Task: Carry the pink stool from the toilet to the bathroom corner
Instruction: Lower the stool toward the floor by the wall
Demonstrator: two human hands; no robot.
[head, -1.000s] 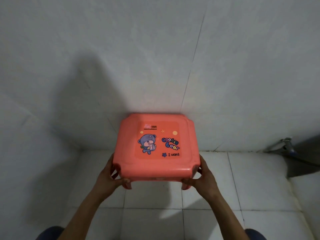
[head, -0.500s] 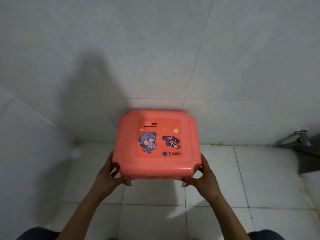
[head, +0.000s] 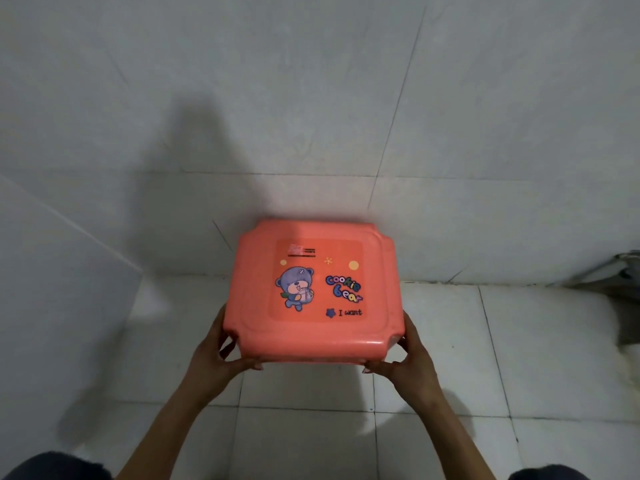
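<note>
Pink stool (head: 313,292) held in air, seat up, bear sticker (head: 296,287) facing camera. Left hand (head: 216,358) clamps near left corner, thumb pressed under front rim. Right hand (head: 408,362) clamps near right corner, same pinch on rim. Stool's far edge overlaps line where back wall (head: 346,98) meets white tiled floor (head: 311,427). Left wall (head: 52,289) close beside, corner just left of stool. Open floor right of stool; metal fitting (head: 620,268) at far right edge, blurred.
</note>
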